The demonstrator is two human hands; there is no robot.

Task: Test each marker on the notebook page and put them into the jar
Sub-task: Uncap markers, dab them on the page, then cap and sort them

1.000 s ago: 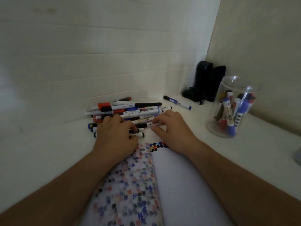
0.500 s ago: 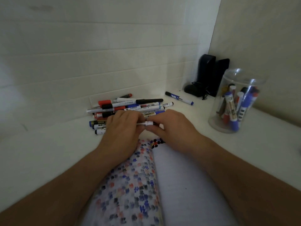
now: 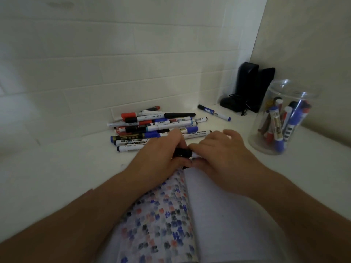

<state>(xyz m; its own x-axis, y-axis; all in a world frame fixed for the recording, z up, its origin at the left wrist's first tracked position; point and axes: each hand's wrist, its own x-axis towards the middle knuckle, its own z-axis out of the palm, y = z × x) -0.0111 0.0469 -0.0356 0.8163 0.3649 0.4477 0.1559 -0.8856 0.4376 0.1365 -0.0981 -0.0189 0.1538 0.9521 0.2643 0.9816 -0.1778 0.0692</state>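
Black is the cap end of the marker [image 3: 182,153] I see pinched between both hands just above the top edge of the open notebook [image 3: 218,215]: my left hand [image 3: 161,156] curls its grip round the black end while my right hand [image 3: 222,154] clamps thumb and fingers on the other end. The loose pile of markers [image 3: 157,128] lies on the white counter [image 3: 57,168] just beyond the hands, its barrel printing too blurred for me to read. The clear jar [image 3: 284,118] of markers stands to the right, and the notebook's left page is covered in blue, red and black test marks.
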